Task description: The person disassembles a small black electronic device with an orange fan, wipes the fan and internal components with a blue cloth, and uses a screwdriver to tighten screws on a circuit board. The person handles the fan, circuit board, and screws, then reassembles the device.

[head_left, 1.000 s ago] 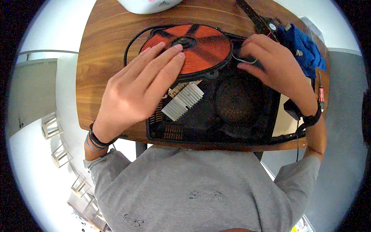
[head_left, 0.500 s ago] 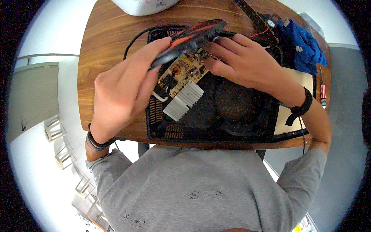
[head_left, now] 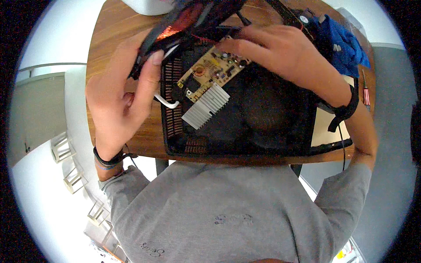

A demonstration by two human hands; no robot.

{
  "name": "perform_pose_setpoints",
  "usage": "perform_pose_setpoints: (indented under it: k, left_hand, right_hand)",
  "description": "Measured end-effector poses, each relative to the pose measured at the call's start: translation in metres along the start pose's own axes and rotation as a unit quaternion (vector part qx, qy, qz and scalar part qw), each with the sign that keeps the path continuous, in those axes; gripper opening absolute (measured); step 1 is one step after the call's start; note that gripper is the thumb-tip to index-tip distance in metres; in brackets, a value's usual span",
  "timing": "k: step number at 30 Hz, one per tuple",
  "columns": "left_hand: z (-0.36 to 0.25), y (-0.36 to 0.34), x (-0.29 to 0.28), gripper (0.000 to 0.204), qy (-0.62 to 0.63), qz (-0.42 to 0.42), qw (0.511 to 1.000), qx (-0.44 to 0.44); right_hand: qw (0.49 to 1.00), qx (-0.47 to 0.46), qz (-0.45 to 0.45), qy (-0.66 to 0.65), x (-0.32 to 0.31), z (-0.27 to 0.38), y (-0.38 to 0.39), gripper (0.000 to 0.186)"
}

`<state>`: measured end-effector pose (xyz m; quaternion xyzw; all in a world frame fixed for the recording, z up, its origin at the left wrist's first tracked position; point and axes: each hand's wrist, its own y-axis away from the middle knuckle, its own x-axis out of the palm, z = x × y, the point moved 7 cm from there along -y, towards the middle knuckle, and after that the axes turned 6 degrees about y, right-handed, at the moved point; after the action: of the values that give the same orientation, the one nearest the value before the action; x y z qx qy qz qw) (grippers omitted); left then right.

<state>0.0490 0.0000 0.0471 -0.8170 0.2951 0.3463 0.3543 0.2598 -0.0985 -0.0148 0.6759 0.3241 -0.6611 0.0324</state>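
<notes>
By the casing [head_left: 245, 151], left hand [head_left: 115, 94] pinches the tilted coil [head_left: 169, 32], probably stiff but fragile, best gripped edgewise; can't tell right hand [head_left: 280, 47]'s grip.

Brown wood-grain table [head_left: 110, 26] under black casing [head_left: 276, 142], blue cloth [head_left: 346, 53], screwdriver [head_left: 366, 93], white container [head_left: 148, 5]

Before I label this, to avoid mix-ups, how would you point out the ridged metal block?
On the wooden table sits an open black case, with a tan circuit board inside, toward the left. The ridged metal block lies just below that board in the picture. Its silver ridges set it apart from the tan board and dark case.
</notes>
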Motion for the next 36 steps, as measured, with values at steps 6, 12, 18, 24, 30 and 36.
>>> perform_pose_setpoints:
  k: [6, 12, 18, 24, 30, 36]
  left_hand:
    - [0.014, -0.003, 0.003, 0.024, 0.086, -0.051, 0.994, 0.053]
    - [0.009, -0.013, 0.0, 0.025, 0.088, -0.048, 0.994, 0.052]
    - [0.023, -0.018, 0.007, 0.026, 0.166, -0.057, 0.984, 0.038]
    - [0.021, -0.023, 0.008, 0.025, 0.174, -0.051, 0.983, 0.037]
    - [0.019, -0.023, 0.004, 0.024, 0.12, -0.022, 0.993, 0.004]
    - [0.025, -0.024, 0.005, 0.025, 0.216, 0.006, 0.976, -0.006]
  right_hand:
    - [0.998, 0.002, 0.038, -0.043, -0.02, 0.0, -0.001, 0.03]
    - [0.99, -0.042, 0.075, -0.111, 0.003, 0.046, 0.007, 0.035]
    - [0.998, -0.051, 0.019, 0.03, 0.027, 0.057, -0.012, 0.048]
    - [0.994, -0.062, -0.013, 0.091, 0.05, 0.07, -0.024, 0.049]
    - [0.988, -0.123, 0.041, 0.087, 0.026, 0.073, -0.03, 0.053]
    - [0.99, -0.116, 0.06, 0.045, -0.002, 0.073, -0.01, 0.062]
